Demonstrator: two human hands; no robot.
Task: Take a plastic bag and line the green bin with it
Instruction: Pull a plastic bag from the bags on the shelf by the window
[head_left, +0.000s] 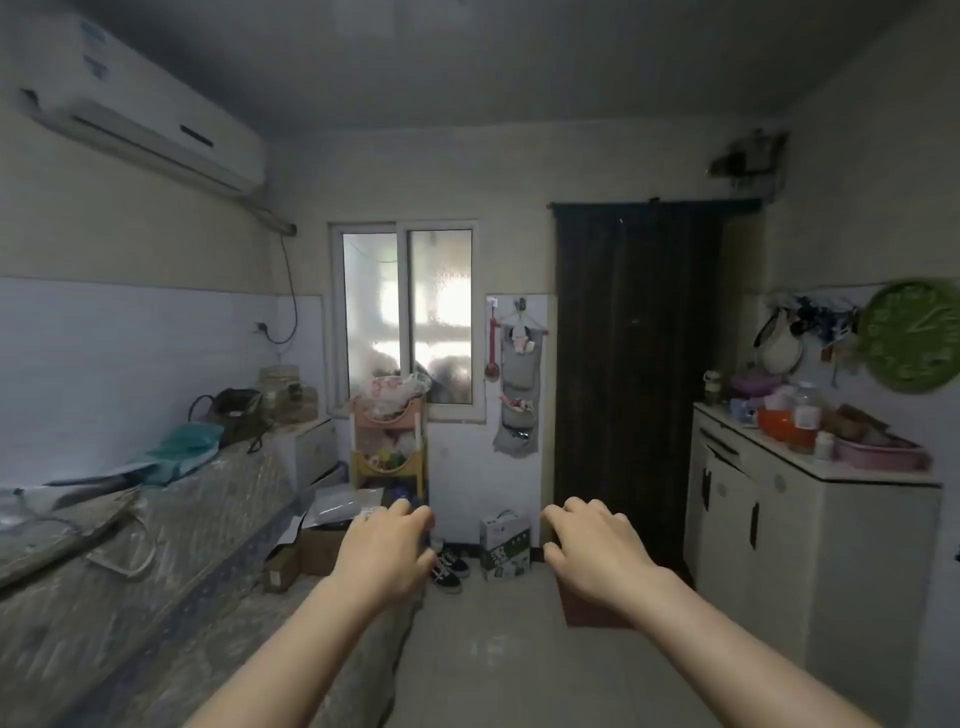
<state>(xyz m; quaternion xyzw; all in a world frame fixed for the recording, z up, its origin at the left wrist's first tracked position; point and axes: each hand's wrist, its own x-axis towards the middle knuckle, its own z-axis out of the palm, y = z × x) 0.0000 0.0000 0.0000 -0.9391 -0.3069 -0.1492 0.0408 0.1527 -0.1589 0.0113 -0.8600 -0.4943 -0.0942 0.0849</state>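
Both arms reach forward at mid-height in a small room. My left hand (387, 551) is palm down with its fingers curled and apart, holding nothing. My right hand (592, 545) is beside it, also palm down, fingers spread and empty. No green bin shows in this view. A bunched white plastic bag with red print (396, 389) sits on top of a small tiered rack (387, 452) under the window, well beyond my hands. A teal plastic bag (182, 449) lies on the covered bed at the left.
A wrapped mattress (130, 571) fills the left side. A white cabinet (810, 535) with bowls and bottles stands on the right, below a green wall clock (911, 336). A dark curtain (636, 379) covers the doorway. Cardboard boxes (317, 551), shoes (449, 569) and a milk carton box (505, 545) are on the floor.
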